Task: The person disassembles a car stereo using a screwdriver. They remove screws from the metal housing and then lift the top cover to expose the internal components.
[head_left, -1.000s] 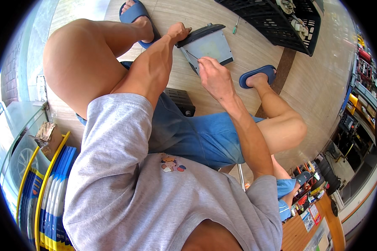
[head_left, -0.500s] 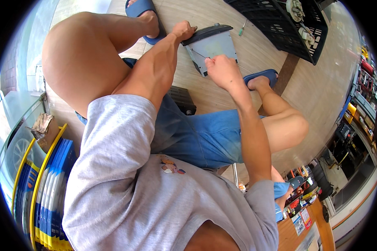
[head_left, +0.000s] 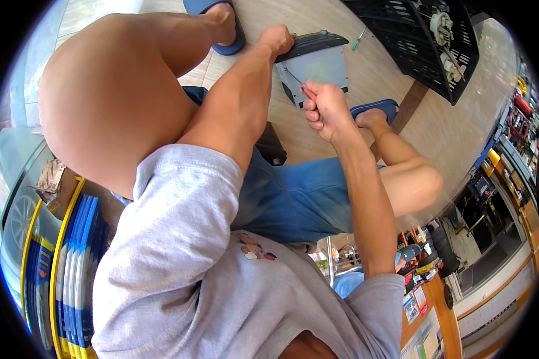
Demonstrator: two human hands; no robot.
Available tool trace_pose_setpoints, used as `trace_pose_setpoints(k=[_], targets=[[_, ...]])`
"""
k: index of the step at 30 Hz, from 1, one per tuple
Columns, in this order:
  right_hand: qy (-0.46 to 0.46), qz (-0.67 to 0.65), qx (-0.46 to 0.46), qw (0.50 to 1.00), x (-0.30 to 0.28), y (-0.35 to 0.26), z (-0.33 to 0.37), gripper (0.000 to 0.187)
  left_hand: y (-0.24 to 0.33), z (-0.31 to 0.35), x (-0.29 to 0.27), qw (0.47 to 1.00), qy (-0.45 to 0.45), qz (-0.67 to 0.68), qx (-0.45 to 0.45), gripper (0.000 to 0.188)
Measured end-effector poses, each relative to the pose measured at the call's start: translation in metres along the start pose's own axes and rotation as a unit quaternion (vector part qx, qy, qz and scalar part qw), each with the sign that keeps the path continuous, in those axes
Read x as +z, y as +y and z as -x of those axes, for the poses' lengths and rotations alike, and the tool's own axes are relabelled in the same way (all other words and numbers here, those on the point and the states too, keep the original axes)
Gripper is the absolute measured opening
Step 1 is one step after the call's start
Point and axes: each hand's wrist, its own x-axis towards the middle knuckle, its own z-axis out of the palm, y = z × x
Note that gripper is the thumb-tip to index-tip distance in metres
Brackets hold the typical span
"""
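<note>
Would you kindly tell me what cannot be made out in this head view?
Head view:
- Red-handled tool: grip mostly covered by the right hand; tip too small to make out.
- Metal unit: underside hidden by its own body.
- Black crate: partly cut off by the upper edge.

Box (head_left: 317,69): smooth, dull grey metal, its front (head_left: 314,43) dark, plastic-looking
Screwdriver (head_left: 309,93): metal-looking shaft, red plastic-looking handle
Crate (head_left: 395,42): hard black plastic
Floor (head_left: 455,143): smooth tile, shiny from here
Shirt (head_left: 173,257): soft matt cloth
Shorts (head_left: 299,197): faded denim
Slippers (head_left: 387,107): matt, rubbery-looking
Counter (head_left: 446,317): smooth wood
</note>
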Motion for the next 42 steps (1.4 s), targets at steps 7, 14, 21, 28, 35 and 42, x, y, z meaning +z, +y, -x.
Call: trace_pose_setpoints(k=[7,14,21,28,35,42], targets=[[0.026,-0.028,0.016,0.999,0.022,0.0,-0.001,0.019,0.005,0.002,0.004,0.999,0.013,0.008,-0.041,0.036],[0.036,0.051,0.03,0.998,-0.007,-0.012,-0.015,0.018,0.005,-0.003,0.009,1.0,0.009,0.006,-0.005,0.036],[0.122,0.737,-0.33,0.578,0.004,0.004,0.001,0.026,0.002,-0.008,0.008,1.0,0.01,-0.006,0.003,0.036],[0.185,0.694,-0.459,0.523,-0.028,0.02,-0.003,0.033,-0.012,-0.009,0.005,0.998,0.059,0.006,-0.003,0.041],[0.323,0.546,-0.566,0.527,-0.037,0.046,-0.019,0.032,0.008,0.041,-0.029,0.947,0.022,0.309,-0.087,0.036],[0.265,0.453,-0.626,0.576,-0.016,0.041,-0.016,0.026,-0.02,0.087,-0.045,0.975,0.069,0.204,-0.056,0.022]])
